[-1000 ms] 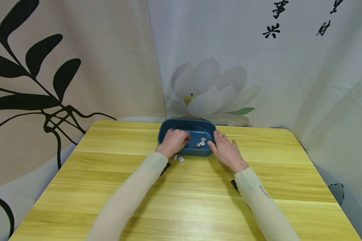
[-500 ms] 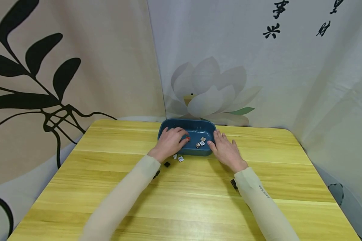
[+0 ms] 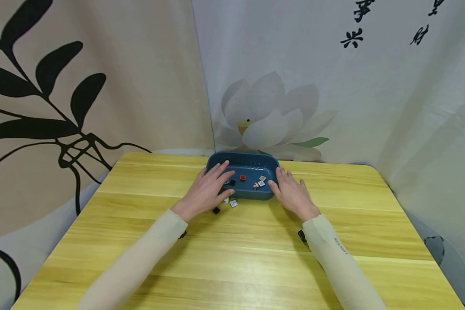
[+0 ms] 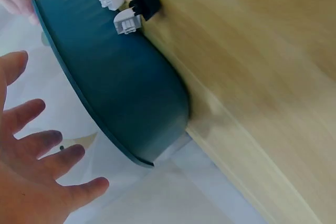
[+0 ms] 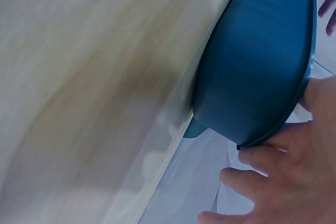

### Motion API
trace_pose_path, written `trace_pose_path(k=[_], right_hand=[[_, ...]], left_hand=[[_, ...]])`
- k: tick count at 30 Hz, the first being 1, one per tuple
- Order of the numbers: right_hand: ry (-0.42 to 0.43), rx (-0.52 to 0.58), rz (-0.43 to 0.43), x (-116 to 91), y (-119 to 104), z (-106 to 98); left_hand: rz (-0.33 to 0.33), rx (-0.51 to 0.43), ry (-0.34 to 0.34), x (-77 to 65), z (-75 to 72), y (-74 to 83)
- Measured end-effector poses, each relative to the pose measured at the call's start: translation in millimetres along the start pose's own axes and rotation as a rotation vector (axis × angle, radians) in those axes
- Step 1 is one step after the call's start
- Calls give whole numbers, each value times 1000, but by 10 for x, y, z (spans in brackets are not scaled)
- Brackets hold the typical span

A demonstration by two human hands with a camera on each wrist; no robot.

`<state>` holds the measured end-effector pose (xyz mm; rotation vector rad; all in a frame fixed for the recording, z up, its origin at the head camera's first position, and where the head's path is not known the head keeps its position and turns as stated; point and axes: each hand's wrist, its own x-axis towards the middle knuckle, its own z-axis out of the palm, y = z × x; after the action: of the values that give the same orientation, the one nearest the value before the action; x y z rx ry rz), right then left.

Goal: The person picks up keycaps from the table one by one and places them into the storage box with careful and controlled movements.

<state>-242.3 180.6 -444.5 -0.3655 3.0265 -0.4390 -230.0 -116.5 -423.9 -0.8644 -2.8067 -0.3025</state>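
Left hand [image 3: 207, 189]: fingers spread over the tray's left end, no object seen in them; nearer the loose blocks than the right hand.
Black block [image 3: 216, 210]: on wood-grained table [image 3: 248, 267], nearer the person than the left thumb.
White blocks [image 3: 234, 203]: on table, just outside tray's near wall.
Tray [image 3: 252, 194]: smooth, glossy blue, rounded rectangle; long axis runs hand to hand.
Red block [image 3: 243, 177]: inside tray, right of left fingertips.
Right hand [image 3: 293, 193]: unclenched, fingers against tray's right end.
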Motion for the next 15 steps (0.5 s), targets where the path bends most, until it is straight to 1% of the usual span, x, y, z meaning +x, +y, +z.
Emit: trace_pose_path(k=[6, 9, 15], right_hand=[[0, 4, 0, -5, -17, -9], [1, 2, 0, -4, -16, -13], [1, -6, -1, 13, 7, 2]], left_hand=[[55, 5, -2, -223, -12, -60], [92, 6, 24, -316, -11, -83], [200, 51, 76, -449, -40, -109]])
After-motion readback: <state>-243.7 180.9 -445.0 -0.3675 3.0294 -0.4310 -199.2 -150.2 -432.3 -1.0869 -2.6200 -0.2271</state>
